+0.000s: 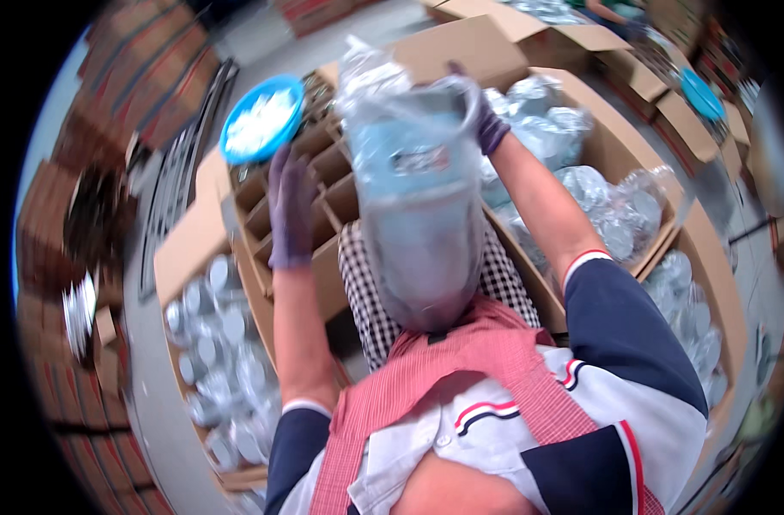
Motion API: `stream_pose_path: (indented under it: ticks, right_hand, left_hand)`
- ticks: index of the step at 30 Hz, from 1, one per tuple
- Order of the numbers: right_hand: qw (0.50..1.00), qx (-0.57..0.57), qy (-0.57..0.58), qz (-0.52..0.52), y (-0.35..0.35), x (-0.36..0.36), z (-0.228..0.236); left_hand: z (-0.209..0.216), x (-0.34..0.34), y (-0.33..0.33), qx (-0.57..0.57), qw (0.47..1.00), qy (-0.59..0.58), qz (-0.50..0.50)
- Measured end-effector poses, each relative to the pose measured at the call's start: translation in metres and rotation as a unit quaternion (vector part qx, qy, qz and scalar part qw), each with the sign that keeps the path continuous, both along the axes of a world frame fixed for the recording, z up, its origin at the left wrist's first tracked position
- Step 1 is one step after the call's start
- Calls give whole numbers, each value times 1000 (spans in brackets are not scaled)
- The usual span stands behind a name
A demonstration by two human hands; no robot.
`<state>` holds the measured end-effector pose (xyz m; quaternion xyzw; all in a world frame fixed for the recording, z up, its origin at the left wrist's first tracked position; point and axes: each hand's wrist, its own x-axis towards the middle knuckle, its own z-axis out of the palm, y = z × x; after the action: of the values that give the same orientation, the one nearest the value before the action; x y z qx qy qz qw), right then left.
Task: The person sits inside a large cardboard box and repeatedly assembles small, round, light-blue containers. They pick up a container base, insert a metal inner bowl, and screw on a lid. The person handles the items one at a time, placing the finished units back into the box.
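Note:
A tall, clear bluish container in a plastic bag (419,206) rests upright on my lap, with a small printed label on its front. Motion blurs it, so its exact kind is hard to make out. My right hand (488,116), in a purple-grey glove, is closed on the bag's upper right edge. To the container's left, my gloved left hand (292,206) holds nothing, its fingers stretched upward. It is apart from the bag, over a cardboard carton with dividers (334,165). Crumpled clear plastic (370,73) sticks up at the bag's top.
A blue round tray with white pieces (263,118) sits on the divided carton's far left corner. Open cartons with plastic-wrapped clear items (551,137) stand at right, and one with clear jars (216,330) at left. Stacked cartons (143,69) line the far left; another person (605,10) is far right.

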<state>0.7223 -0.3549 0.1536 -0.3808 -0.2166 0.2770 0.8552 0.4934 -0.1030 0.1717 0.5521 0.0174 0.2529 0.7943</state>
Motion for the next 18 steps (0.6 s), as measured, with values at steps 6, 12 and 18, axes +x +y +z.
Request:
stream_pose_path:
  ticks: [6,12,18]
  right_hand:
    - [708,-292,-582,-274,45,-101,94]
    - [762,-328,-524,-193,82,-121,59]
    - [962,-121,-244,-21,69,-86,37]
  left_hand:
    - [-109,-151,-46,353,891,179,-223]
    - [-15,-75,42,309,945,89,63]
    - [43,6,17,355,911,-151,-149]
